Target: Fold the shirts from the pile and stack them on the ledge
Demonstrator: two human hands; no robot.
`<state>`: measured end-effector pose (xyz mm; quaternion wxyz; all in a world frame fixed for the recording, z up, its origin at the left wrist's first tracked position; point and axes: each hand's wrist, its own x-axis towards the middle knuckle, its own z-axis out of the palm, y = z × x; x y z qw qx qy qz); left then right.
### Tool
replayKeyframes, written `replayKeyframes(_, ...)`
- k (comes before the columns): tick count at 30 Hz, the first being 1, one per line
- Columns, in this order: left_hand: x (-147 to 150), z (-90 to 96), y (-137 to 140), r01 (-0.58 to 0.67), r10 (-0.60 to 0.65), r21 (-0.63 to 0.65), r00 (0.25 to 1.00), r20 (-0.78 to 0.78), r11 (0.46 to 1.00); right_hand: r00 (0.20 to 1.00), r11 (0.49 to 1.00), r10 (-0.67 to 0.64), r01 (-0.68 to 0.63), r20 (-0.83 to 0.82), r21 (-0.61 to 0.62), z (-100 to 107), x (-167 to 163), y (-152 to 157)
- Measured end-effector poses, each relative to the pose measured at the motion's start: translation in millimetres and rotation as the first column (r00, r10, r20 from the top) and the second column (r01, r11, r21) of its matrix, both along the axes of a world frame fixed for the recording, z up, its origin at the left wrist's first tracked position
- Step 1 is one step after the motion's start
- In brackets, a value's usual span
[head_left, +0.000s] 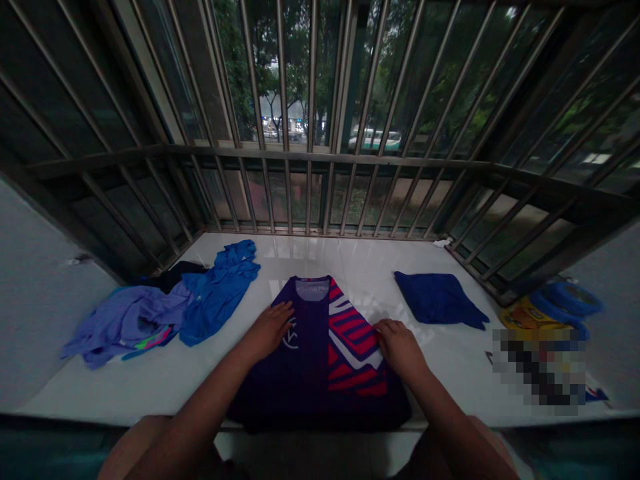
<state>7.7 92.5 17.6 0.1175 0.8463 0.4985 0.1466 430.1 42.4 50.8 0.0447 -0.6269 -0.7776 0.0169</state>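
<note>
A dark purple T-shirt [307, 360] lies spread front side up before me, its collar pointing to the window. Its right half bears a red-and-white striped pattern, and a pale logo marks the left part. My left hand [273, 330] rests flat on the shirt's left shoulder, fingers stretched out. At the opposite side, my right hand [399, 341] has its fingers bent together on the edge of the striped sleeve, and the thumb is mostly hidden. The shirt's lower end lies in shadow near the ledge's front edge.
Left on the white tiled ledge [345, 257] are a crumpled blue garment [217, 293], a lavender garment [133, 320] and a black one behind. A folded navy garment [437, 299] lies right, near a blue-and-yellow container [537, 310]. Metal window bars [320, 160] enclose the back and sides.
</note>
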Motion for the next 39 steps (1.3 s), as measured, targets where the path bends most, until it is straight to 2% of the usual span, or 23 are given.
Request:
replayKeyframes(4, 18.4, 9.9, 64.1, -0.022, 0.019, -0.029, 0.996, -0.085, 0.999, 0.991, 0.991, 0.122, -0.119, -0.048, 0.059, 3.1, -46.5, 49.2)
replayKeyframes(8, 22.8, 1.1, 103.4, -0.084, 0.078, -0.043, 0.989, -0.124, 0.996, 0.975, 0.976, 0.220, -0.220, -0.021, 0.009, -6.1, -91.5, 103.6)
replayKeyframes(12, 14.2, -13.8, 112.2, -0.133, 0.123, -0.058, 0.982, -0.146, 0.989, 0.989, 0.984, 0.144, -0.140, 0.030, -0.106, -20.2, -95.4, 137.5)
replayKeyframes(17, 8.7, -21.8, 114.6, -0.164, 0.159, -0.047, 0.983, -0.096, 0.985, 0.995, 0.991, 0.090, -0.087, 0.030, -0.099, -27.5, -84.3, 149.9)
replayKeyframes(23, 14.6, -11.3, 142.4, -0.291, 0.289, -0.044, 0.956, -0.047, 0.956, 1.000, 0.999, -0.011, 0.011, 0.004, -0.030, -14.9, -105.2, 174.5)
replayKeyframes(26, 16.0, -6.5, 160.5, -0.342, 0.339, -0.063, 0.939, -0.048, 0.938, 0.999, 0.998, -0.034, 0.033, -0.016, -0.056, -10.8, -115.3, 191.8)
replayKeyframes(30, 11.9, -4.9, 182.8, -0.405, 0.404, -0.123, 0.914, -0.028, 0.906, 0.990, 0.983, -0.138, 0.132, -0.035, -0.128, -11.7, -119.0, 209.8)
replayKeyframes(33, 6.3, -3.6, 194.1, -0.394, 0.401, -0.190, 0.916, -0.007, 0.899, 0.985, 0.976, -0.165, 0.155, -0.058, -0.151, -13.1, -116.4, 218.8)
replayKeyframes(39, 1.5, 4.2, 198.8, -0.311, 0.332, -0.262, 0.943, 0.037, 0.913, 0.986, 0.980, -0.115, 0.093, -0.122, -0.176, -7.9, -109.8, 229.2)
